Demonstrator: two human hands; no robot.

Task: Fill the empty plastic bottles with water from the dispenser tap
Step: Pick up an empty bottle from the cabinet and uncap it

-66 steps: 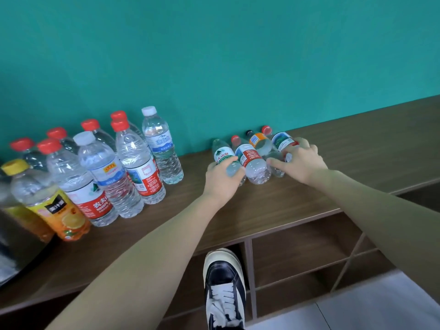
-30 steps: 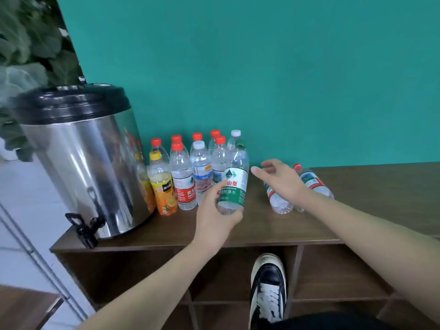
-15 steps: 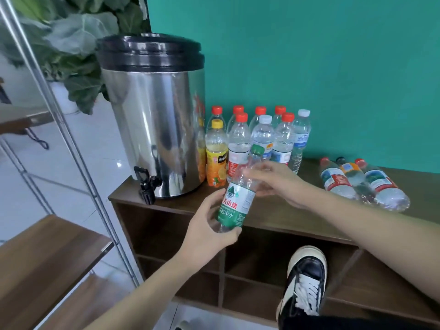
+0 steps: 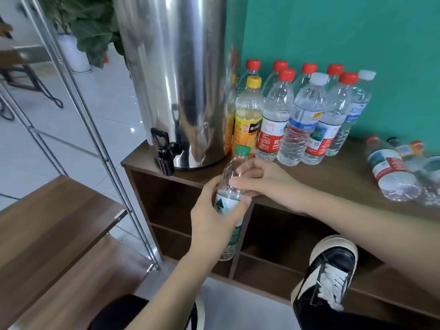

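Observation:
My left hand point(image 4: 212, 220) grips an empty clear bottle point(image 4: 232, 186) with a green cap and green label, holding it upright in front of the cabinet. My right hand point(image 4: 262, 179) curls around the bottle's upper part just below the cap. The steel dispenser point(image 4: 173, 75) stands on the left end of the cabinet top, its black tap point(image 4: 164, 153) hanging over the edge, left of the bottle. Several capped bottles point(image 4: 300, 110) stand upright beside the dispenser. A few empty bottles point(image 4: 392, 170) lie on their sides at the right.
The wooden cabinet point(image 4: 321, 177) has open shelves below. My shoe point(image 4: 331, 267) rests on a lower shelf. A metal rack point(image 4: 78, 96) with wooden shelves stands at the left. A potted plant point(image 4: 81, 25) is behind it. The teal wall backs the cabinet.
The view has swung left and closer to the dispenser. My left hand lifted the green-label bottle off the cabinet and brought it toward the tap; my right hand came onto its upper part.

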